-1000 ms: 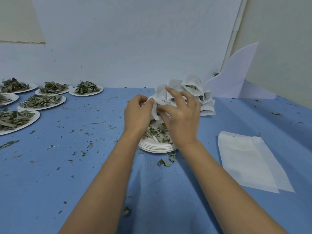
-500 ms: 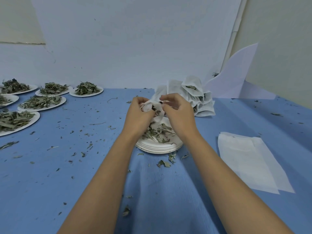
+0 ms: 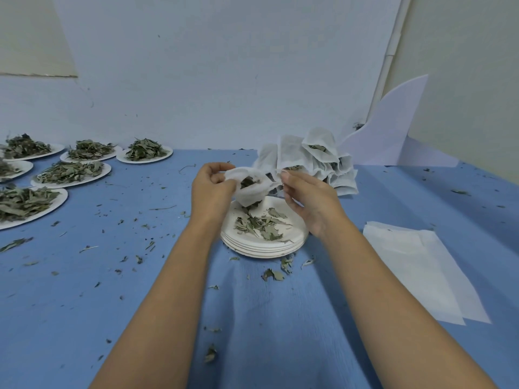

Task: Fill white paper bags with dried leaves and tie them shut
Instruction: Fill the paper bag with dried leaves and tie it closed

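A small white paper bag (image 3: 250,189) with dried leaves showing in its mouth hangs above a stack of white paper plates (image 3: 264,245). My left hand (image 3: 212,189) grips the bag's left rim. My right hand (image 3: 306,197) pinches the bag's right edge or its string; which one is too fine to tell. A thin layer of dried leaves (image 3: 261,224) lies on the top plate. Behind the hands is a pile of filled white bags (image 3: 314,158) with open mouths.
Several plates heaped with dried leaves (image 3: 73,172) stand at the far left. Flat empty white bags (image 3: 421,270) lie at the right. A white sheet (image 3: 390,130) leans in the back corner. Leaf crumbs litter the blue table (image 3: 112,276).
My hands have moved apart, left hand to the left and right hand to the right. The bag's mouth is now stretched between them and shows the leaves inside.
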Tool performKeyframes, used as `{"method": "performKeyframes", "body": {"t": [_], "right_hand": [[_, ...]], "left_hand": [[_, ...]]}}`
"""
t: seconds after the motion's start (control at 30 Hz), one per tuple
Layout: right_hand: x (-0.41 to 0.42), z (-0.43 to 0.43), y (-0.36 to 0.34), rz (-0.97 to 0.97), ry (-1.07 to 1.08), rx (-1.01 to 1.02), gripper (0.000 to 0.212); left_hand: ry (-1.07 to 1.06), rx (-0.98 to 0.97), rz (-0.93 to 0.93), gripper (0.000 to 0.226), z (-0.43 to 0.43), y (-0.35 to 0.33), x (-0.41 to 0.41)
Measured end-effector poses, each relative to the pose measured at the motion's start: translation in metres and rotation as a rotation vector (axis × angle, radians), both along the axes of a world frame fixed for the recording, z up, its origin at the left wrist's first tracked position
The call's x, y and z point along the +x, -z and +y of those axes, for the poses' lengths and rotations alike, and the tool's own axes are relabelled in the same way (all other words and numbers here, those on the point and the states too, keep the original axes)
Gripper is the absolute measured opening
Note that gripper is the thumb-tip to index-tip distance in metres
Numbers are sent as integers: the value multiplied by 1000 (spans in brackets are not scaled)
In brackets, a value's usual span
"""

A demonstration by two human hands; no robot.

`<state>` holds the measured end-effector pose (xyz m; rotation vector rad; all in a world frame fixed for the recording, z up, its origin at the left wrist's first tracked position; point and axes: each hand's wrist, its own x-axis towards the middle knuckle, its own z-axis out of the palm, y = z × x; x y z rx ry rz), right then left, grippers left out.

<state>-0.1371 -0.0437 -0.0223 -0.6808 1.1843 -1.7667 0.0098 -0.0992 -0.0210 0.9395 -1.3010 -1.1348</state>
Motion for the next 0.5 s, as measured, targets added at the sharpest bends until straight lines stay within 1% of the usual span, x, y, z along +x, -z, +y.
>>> {"method": "performKeyframes", "body": {"t": [0.1,0.23,0.3,0.37,0.43,0.47,0.5], "right_hand": [[-1,-1,1,-38,110,81,3],[-3,-2,4,-93,175,171,20],[-6,-2,5,-105,184,178,23],[-6,-2,3,-97,219,131,23],[-1,-2,0,-60,262,28,17],[3,-3,-2,-1,284,-29,16],[6,-2,-4,87,306,-84,20]], "left_hand": [[19,54,77,30,-1,-2,2],[55,135,155,29,-2,-4,3],[73,157,177,29,-2,-5,4],[86,155,187,29,-1,-4,3],[104,130,192,30,0,-4,0],[112,110,196,31,1,-3,-1],[115,85,189,33,2,-2,-3]]}}
